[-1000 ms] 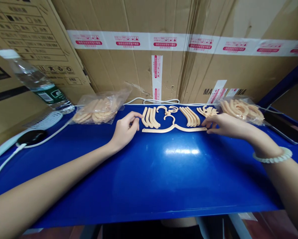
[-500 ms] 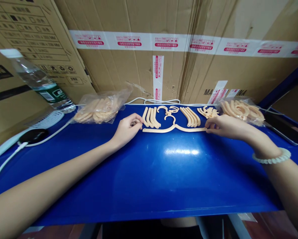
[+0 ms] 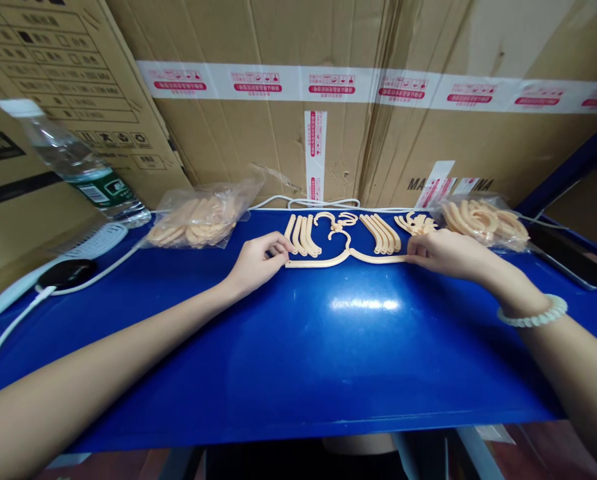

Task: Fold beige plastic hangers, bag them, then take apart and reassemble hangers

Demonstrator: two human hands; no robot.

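Observation:
A beige clothes hanger [image 3: 318, 263] lies spread on the blue table, its hook pointing away from me and its two curved arms reaching left and right. The fingertips of my left hand [image 3: 261, 263] are closed at the tip of its left arm. My right hand [image 3: 443, 253] pinches the tip of the right arm between thumb and fingers, hiding that end. Just behind the hanger are a row of loose arms [image 3: 303, 235] on the left, another row of arms [image 3: 381, 233] on the right, and loose hooks [image 3: 326, 219] between them. Small beige parts [image 3: 416, 223] are heaped near my right hand.
Clear bags of beige parts stand behind my hands, a left bag [image 3: 198, 217] and a right bag [image 3: 483, 220]. Far left are a water bottle [image 3: 93, 173], a hairbrush [image 3: 93, 241] and a black puck-shaped device [image 3: 68, 273]. Cardboard boxes [image 3: 258, 147] wall the back; a dark tablet-like device [image 3: 568, 257] lies right.
My right hand has shifted slightly left and now covers the tip of the right arm. My left hand has moved a little right onto the left tip. The hanger is nearly still.

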